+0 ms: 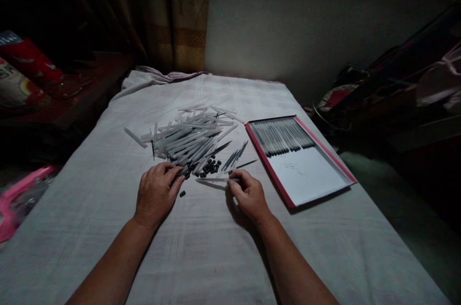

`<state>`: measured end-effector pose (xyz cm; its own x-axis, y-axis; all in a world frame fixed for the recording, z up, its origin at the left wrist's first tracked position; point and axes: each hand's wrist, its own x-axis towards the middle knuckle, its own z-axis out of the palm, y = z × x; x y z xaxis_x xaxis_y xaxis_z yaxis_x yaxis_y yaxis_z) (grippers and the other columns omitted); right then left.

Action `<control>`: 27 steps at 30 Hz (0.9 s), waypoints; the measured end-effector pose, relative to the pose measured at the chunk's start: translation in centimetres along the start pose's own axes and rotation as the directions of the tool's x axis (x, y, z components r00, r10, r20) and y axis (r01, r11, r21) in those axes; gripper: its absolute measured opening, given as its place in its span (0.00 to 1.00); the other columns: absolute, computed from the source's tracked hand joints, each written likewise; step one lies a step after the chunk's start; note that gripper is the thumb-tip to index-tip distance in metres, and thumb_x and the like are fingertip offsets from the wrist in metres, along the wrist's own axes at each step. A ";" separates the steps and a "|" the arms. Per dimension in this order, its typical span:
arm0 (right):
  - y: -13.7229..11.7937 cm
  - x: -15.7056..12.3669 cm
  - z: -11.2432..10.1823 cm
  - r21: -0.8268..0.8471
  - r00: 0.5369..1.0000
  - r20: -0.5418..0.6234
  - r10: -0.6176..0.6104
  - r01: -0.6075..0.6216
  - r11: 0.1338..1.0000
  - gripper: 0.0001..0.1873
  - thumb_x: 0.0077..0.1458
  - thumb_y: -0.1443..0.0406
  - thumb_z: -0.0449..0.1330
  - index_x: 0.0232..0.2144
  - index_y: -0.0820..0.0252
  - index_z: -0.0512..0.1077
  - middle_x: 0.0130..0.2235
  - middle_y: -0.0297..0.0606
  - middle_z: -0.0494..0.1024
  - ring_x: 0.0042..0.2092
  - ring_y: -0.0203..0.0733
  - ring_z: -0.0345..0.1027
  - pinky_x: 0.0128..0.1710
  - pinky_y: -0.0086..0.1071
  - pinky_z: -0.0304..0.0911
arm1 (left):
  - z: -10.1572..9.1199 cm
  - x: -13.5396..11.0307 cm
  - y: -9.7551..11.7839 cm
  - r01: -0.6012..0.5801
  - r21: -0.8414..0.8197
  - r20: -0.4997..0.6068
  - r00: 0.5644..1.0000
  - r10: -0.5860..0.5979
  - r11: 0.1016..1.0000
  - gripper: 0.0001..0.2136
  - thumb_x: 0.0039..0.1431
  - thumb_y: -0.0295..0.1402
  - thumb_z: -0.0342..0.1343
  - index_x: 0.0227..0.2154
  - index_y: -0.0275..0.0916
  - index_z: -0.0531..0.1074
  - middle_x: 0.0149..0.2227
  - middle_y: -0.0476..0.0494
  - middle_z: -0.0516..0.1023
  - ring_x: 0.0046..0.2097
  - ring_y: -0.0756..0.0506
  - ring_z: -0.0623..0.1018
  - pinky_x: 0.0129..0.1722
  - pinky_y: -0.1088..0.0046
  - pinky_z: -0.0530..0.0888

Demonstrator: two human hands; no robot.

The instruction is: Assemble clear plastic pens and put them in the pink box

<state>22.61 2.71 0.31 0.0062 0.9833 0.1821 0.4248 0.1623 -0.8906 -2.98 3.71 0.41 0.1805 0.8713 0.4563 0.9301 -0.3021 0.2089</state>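
My right hand [249, 193] pinches a slim translucent pen [212, 180], which points left just above the cloth. At the near edge of the pile, my left hand [157, 191] has its thumb and fingers drawn together beside small black caps [211, 167]. Whatever is between those fingertips is too small and dark to make out. One loose black cap [182, 194] lies just right of my left thumb. Behind both hands is a heap of clear pen barrels [194, 139]. Several dark refills [236, 156] lie between the heap and the box.
A shallow red-edged box [288, 198] at the right holds a row of black-tipped pens [283, 137] above a white bottom. A pale checked cloth [194, 252] covers the table. At the left are a red can [32, 62] and a pink-handled item [18, 194].
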 end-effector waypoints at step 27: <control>-0.4 0.2 -0.2 0.098 0.994 0.058 -0.090 0.084 0.992 0.08 0.55 0.65 0.59 0.31 0.60 0.79 0.29 0.38 0.77 0.31 0.40 0.71 0.30 0.31 0.67 | -0.4 -0.7 1.6 0.388 -0.637 0.236 0.921 -0.310 0.666 0.17 0.63 0.48 0.52 0.40 0.40 0.74 0.33 0.46 0.82 0.34 0.45 0.82 0.34 0.70 0.78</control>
<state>22.61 2.81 0.81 -0.0847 0.9679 0.2366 0.3335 0.2513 -0.9087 -1.75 2.44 0.81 -0.0470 0.9874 0.1511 0.4858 -0.1095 0.8672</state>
